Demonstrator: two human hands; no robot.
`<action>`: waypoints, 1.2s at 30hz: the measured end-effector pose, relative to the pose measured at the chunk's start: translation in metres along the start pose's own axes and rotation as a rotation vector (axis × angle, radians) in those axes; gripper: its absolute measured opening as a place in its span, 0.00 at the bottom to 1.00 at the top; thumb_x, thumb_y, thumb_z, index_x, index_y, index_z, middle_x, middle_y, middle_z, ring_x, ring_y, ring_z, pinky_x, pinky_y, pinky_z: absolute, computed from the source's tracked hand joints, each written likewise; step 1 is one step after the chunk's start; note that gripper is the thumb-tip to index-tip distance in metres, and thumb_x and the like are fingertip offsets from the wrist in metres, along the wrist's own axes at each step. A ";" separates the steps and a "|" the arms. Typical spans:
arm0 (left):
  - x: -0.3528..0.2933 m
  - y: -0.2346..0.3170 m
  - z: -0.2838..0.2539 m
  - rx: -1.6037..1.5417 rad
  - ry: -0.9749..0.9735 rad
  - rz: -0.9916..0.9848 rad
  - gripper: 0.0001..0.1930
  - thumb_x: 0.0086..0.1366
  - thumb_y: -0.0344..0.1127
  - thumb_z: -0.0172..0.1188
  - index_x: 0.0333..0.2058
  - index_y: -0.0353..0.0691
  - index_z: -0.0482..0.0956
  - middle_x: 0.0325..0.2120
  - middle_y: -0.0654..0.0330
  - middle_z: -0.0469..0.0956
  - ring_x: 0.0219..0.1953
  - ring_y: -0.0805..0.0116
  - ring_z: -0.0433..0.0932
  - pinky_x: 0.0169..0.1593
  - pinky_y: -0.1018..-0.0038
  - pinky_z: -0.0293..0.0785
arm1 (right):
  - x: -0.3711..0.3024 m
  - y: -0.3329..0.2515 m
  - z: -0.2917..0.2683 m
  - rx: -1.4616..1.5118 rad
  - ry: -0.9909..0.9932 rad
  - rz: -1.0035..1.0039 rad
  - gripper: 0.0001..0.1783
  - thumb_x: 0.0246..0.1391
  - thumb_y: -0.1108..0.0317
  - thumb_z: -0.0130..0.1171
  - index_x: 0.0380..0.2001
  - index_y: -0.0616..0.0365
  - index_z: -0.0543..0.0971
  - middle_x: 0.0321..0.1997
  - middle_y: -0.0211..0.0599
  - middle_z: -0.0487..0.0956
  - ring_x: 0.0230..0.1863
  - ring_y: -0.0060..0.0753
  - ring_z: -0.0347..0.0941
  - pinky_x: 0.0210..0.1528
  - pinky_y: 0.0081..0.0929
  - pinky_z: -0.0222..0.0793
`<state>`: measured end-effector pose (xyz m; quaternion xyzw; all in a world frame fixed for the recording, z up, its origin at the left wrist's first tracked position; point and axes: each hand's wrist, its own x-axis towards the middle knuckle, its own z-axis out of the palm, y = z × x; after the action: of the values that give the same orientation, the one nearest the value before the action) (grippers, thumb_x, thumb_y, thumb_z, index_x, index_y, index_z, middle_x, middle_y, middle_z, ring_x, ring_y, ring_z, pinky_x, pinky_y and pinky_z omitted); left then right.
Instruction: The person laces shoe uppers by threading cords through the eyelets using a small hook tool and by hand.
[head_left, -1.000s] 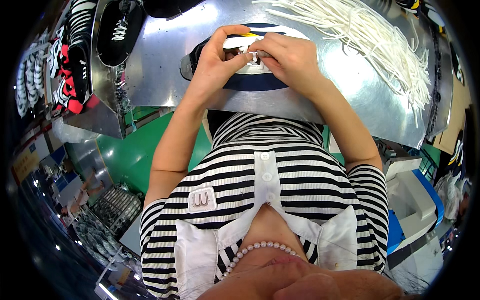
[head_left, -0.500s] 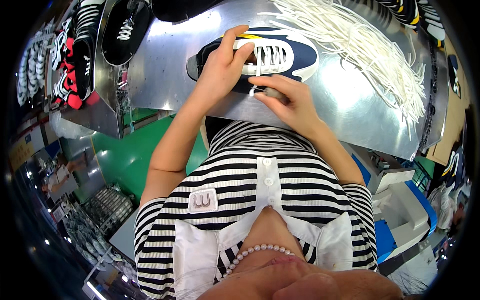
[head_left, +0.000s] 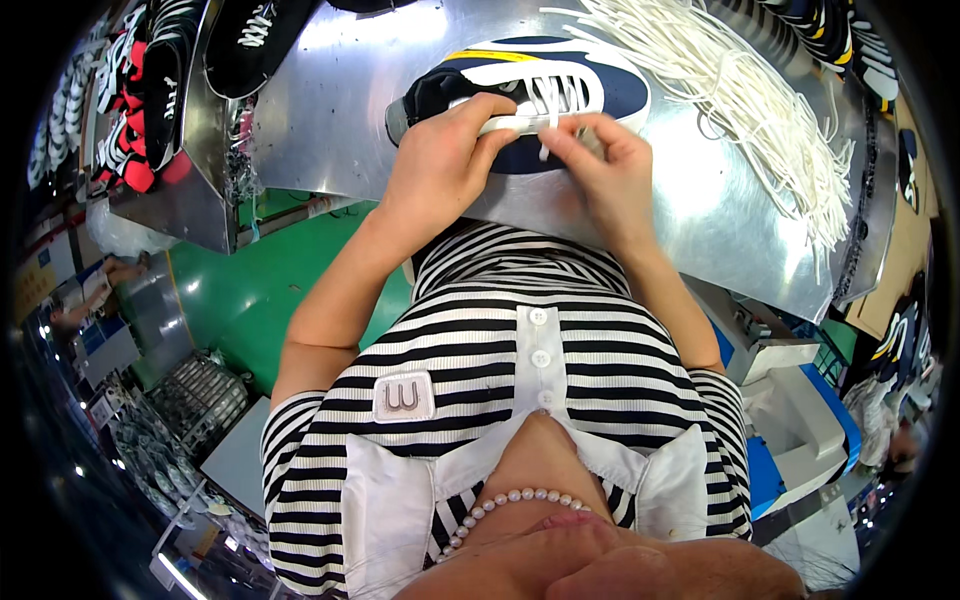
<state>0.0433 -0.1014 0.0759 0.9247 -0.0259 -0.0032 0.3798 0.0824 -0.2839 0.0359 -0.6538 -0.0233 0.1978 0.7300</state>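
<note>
While my left hand (head_left: 440,158) pinches the shoe (head_left: 622,88), my right hand (head_left: 612,168), grip unclear, could twist the lace (head_left: 554,101) by tugging unevenly.

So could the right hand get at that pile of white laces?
Probably yes: the right hand is at the shoe, the white laces lie to its right on the metal table, and nothing seems to block it.

Glossy metal tabletop (head_left: 330,125), matt shoe (head_left: 520,74), cloth laces (head_left: 770,130)
</note>
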 end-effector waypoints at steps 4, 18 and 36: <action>0.002 0.009 -0.001 0.038 -0.071 -0.060 0.15 0.63 0.40 0.64 0.44 0.39 0.77 0.33 0.52 0.82 0.33 0.55 0.81 0.38 0.70 0.74 | 0.015 0.006 0.006 0.164 -0.018 0.046 0.07 0.54 0.69 0.68 0.30 0.63 0.83 0.26 0.20 0.78 0.26 0.09 0.66 0.29 0.10 0.61; 0.007 -0.005 0.029 0.203 0.234 0.176 0.14 0.59 0.39 0.68 0.39 0.39 0.78 0.27 0.54 0.82 0.25 0.57 0.81 0.28 0.67 0.74 | -0.015 -0.002 -0.018 -0.375 -0.066 -0.128 0.10 0.64 0.66 0.57 0.38 0.63 0.73 0.29 0.39 0.82 0.27 0.25 0.78 0.32 0.23 0.71; -0.006 -0.008 0.036 0.046 0.169 0.348 0.09 0.58 0.32 0.61 0.33 0.34 0.73 0.22 0.51 0.76 0.24 0.47 0.77 0.26 0.57 0.70 | -0.009 -0.001 -0.023 -0.089 -0.176 0.138 0.07 0.66 0.66 0.54 0.35 0.56 0.70 0.22 0.26 0.73 0.20 0.11 0.60 0.21 0.10 0.51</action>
<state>0.0365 -0.1212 0.0447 0.9118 -0.1533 0.1404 0.3541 0.0811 -0.3084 0.0354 -0.6655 -0.0511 0.3031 0.6802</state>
